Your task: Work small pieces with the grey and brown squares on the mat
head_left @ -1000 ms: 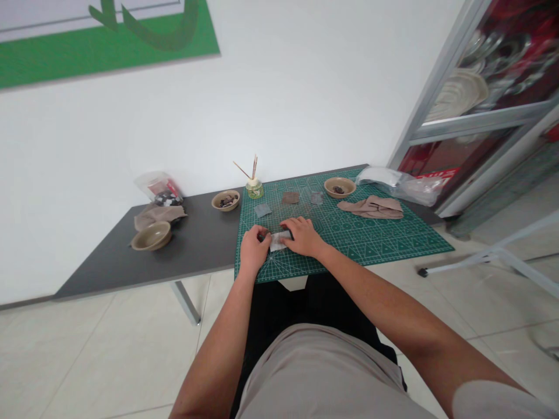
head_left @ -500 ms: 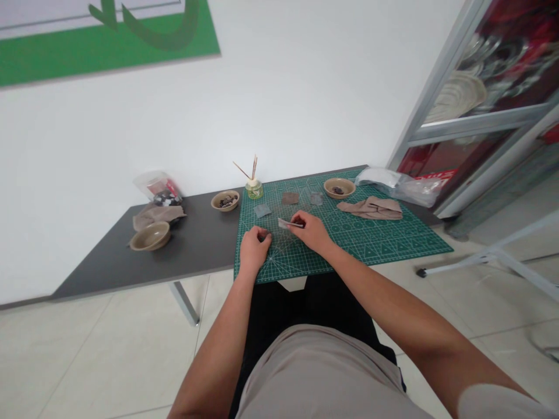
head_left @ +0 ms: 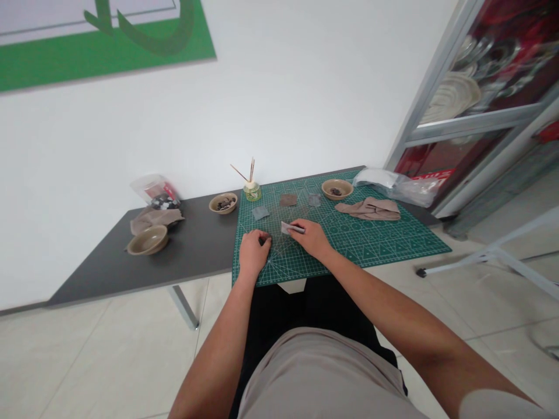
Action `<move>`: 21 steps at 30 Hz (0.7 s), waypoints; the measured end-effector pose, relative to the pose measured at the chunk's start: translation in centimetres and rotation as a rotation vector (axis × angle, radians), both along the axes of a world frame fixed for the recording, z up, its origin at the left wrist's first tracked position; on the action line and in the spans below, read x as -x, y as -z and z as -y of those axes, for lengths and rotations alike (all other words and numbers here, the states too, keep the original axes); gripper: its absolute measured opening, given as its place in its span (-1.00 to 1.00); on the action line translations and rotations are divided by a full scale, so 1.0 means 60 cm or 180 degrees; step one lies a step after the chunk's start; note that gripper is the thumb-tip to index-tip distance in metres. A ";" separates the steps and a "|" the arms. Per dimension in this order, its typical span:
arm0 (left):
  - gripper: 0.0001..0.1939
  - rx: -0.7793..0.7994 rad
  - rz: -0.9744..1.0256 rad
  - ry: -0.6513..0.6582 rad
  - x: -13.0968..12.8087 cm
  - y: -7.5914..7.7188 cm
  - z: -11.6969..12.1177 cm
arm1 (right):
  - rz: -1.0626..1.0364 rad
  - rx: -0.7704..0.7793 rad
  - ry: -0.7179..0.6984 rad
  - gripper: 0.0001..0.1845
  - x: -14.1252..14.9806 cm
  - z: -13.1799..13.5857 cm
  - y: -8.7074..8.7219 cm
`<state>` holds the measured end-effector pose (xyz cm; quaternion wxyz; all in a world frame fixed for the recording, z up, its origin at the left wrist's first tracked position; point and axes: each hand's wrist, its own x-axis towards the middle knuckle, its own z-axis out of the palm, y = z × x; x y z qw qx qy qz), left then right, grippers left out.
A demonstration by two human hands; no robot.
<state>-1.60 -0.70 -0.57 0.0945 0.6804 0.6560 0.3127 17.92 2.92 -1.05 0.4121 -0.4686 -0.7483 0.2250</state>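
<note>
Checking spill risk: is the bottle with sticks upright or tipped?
Upright: the bottle stands with its pale top uppermost, sticks rising from it.

Green with white gridlines on the mat (head_left: 362,240); dark grey on the bench (head_left: 196,250); tan on the near left bowl (head_left: 149,240); pinkish beige on the right cloth (head_left: 373,209); pale grey on the held patch (head_left: 285,227).

Both forearms extend forward and converge. The left hand (head_left: 253,251) is back-up, fingers curled, thumb extended toward the forefinger; its grip is unclear. The right hand (head_left: 312,237) is apart from it, thumb and fingers pinched, directed inward. The right arm (head_left: 384,311) angles outward toward the elbow.
</note>
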 end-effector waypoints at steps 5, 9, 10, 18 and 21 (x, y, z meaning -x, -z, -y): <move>-0.94 -0.0009 0.0117 0.0006 -0.002 -0.003 0.004 | 0.0288 -0.0293 -0.0177 -0.80 0.006 0.006 0.001; -0.92 0.0013 0.0589 0.0062 0.001 0.000 0.007 | 0.0662 -0.0723 -0.0528 -0.66 0.027 0.023 0.003; -0.92 0.0015 0.0688 0.0067 0.002 0.001 0.008 | 0.0722 -0.0765 -0.0621 -0.63 0.033 0.027 0.004; -0.92 -0.0022 0.1122 -0.0151 0.004 -0.001 0.015 | 0.0940 -0.0981 -0.0968 -0.48 0.053 0.038 0.010; -0.90 -0.0031 0.1288 -0.0179 0.003 -0.005 0.018 | 0.1012 -0.0880 -0.0744 -0.47 0.052 0.039 0.011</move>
